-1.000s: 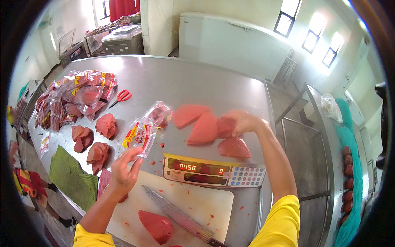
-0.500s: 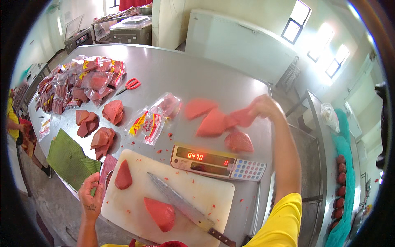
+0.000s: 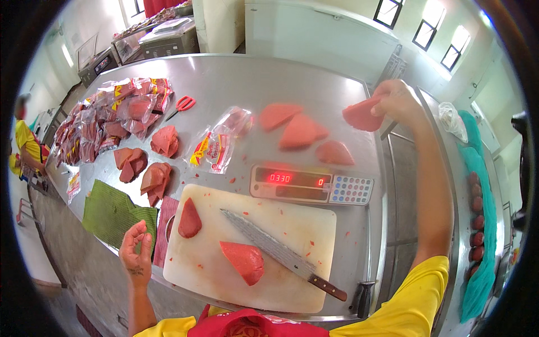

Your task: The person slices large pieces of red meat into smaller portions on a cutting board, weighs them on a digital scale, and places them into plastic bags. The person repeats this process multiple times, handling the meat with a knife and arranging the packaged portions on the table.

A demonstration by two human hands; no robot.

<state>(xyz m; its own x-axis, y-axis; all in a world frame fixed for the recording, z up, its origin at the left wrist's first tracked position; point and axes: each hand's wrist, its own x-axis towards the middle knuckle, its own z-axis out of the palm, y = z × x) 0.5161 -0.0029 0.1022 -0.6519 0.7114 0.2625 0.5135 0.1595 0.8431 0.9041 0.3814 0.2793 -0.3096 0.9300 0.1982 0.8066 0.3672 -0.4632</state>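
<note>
On the steel worktop (image 3: 292, 78), seen from the head camera, the portioning work looks partly done. The right hand (image 3: 396, 101) reaches out toward two o'clock, fingers closed around a red meat slab (image 3: 359, 115) held just above the worktop's far right edge. The left hand (image 3: 136, 253) hovers at eight o'clock beside the white cutting board (image 3: 292, 236), fingers loosely curled and holding nothing. Two cut pieces remain on the board: a small meat piece (image 3: 190, 219) near its left edge and a larger wedge (image 3: 244, 261) toward six o'clock, with a long knife (image 3: 281, 253) lying diagonally between them and the board's right side. Beyond the board sits a digital scale (image 3: 311, 184), its platform bare though its red display is lit. Three more slabs (image 3: 300, 132) lie past the scale toward twelve o'clock, seemingly not yet cut. At ten o'clock, small piles of portions (image 3: 147, 165) wait beside an open printed bag (image 3: 216, 146), and farther off a heap of filled bags (image 3: 112, 121) shows much already packed. Red scissors (image 3: 182, 104) lie near that heap, and a green cloth (image 3: 112, 210) lies at nine o'clock.
</note>
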